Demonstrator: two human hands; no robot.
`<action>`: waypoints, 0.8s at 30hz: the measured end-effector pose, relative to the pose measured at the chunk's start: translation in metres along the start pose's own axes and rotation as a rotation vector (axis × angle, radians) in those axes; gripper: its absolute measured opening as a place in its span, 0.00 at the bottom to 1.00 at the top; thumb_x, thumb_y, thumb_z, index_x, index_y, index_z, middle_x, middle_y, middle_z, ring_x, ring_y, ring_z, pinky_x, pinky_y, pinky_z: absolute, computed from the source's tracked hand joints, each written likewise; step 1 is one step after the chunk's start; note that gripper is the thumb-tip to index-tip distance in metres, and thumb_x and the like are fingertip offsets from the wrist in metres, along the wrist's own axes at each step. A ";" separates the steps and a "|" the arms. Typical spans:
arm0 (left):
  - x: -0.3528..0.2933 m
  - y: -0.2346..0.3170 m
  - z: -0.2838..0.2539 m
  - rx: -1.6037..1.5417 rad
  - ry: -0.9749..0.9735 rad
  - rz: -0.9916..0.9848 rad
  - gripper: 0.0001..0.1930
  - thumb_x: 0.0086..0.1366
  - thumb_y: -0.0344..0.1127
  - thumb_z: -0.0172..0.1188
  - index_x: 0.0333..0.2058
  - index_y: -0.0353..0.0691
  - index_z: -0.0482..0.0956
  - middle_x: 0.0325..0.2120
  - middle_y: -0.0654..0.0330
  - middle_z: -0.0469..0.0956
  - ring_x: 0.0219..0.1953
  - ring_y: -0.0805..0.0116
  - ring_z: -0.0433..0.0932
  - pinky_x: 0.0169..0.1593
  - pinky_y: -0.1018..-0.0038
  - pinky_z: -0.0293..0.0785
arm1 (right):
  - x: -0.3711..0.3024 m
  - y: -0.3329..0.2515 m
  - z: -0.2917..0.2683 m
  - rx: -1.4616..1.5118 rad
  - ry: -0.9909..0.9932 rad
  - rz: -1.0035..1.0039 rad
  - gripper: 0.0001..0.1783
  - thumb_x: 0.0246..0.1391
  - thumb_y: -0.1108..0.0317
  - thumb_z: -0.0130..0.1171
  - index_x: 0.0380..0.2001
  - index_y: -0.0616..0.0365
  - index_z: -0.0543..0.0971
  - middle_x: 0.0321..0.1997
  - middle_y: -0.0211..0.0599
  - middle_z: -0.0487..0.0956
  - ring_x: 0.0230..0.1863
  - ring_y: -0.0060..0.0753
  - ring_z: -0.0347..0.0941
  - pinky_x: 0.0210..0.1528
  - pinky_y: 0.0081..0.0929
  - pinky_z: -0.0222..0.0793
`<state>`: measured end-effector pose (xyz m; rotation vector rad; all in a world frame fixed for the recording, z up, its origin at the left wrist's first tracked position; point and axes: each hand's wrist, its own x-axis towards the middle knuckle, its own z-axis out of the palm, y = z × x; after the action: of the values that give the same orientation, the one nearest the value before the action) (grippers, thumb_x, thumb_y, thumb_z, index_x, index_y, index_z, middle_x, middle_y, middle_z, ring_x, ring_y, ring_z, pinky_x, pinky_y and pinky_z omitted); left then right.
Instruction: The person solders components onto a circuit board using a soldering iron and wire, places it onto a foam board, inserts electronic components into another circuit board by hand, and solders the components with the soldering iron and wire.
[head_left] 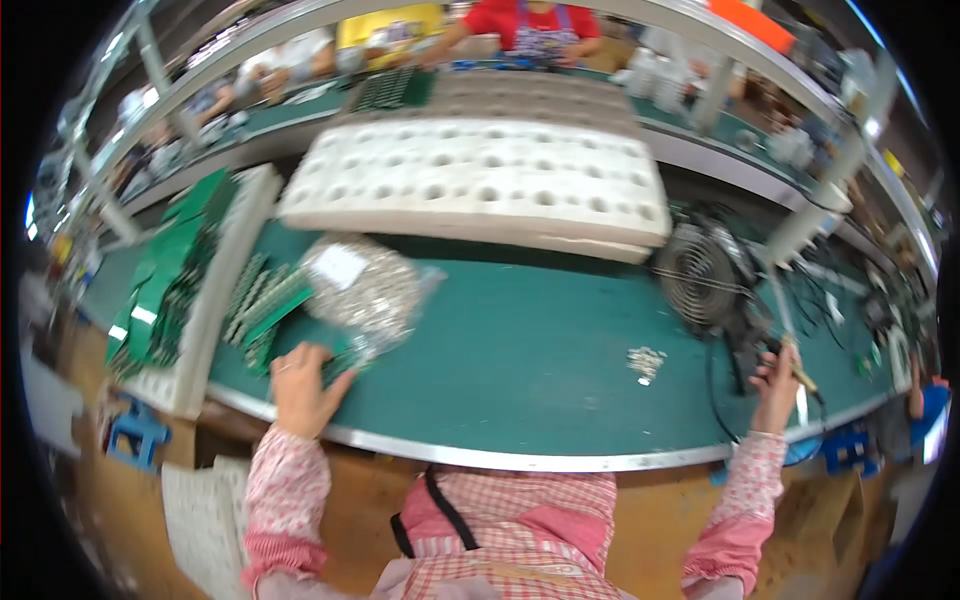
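Observation:
My left hand lies at the table's near left edge, thumb apart from the fingers. Its fingertips reach the near end of a small pile of green circuit boards; no board shows lifted. Just beyond lies a clear plastic bag full of small pale metallic parts, with a white label. My right hand is closed at the near right, around a thin pen-like tool with a tan end. Motion blurs the grip. A small heap of silvery parts lies on the green tabletop, left of that hand.
A white foam block with rows of holes spans the back. Green boards stand in a white rack at far left. A black fan-like device with a round wire grille and cables sits at right. Other people work beyond the metal frame.

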<state>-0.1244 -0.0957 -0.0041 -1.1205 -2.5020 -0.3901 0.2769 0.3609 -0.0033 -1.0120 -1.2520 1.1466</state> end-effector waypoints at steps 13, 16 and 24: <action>0.014 -0.030 -0.005 -0.229 -0.330 -0.220 0.29 0.34 0.38 0.78 0.32 0.37 0.68 0.23 0.61 0.67 0.25 0.69 0.66 0.30 0.72 0.66 | -0.058 -0.001 0.025 0.201 -0.159 0.208 0.19 0.62 0.60 0.51 0.51 0.60 0.72 0.36 0.32 0.76 0.30 0.18 0.71 0.25 0.17 0.71; 0.015 -0.022 -0.003 -0.336 -0.379 -0.236 0.27 0.37 0.34 0.77 0.31 0.36 0.66 0.24 0.62 0.69 0.26 0.72 0.69 0.31 0.75 0.67 | -0.088 0.001 0.049 -0.203 -0.318 -0.040 0.12 0.60 0.67 0.54 0.44 0.61 0.76 0.38 0.33 0.76 0.36 0.20 0.73 0.34 0.19 0.74; 0.024 0.046 -0.038 -1.028 -0.613 -0.371 0.14 0.50 0.23 0.68 0.35 0.31 0.74 0.29 0.60 0.79 0.31 0.76 0.78 0.35 0.79 0.75 | -0.107 0.012 0.108 -0.811 -0.575 -0.733 0.19 0.48 0.71 0.62 0.46 0.55 0.77 0.51 0.41 0.75 0.52 0.45 0.70 0.54 0.40 0.67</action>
<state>-0.0955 -0.0651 0.0451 -1.1881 -3.1026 -1.8307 0.1710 0.2528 -0.0246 -0.6480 -2.4058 0.3170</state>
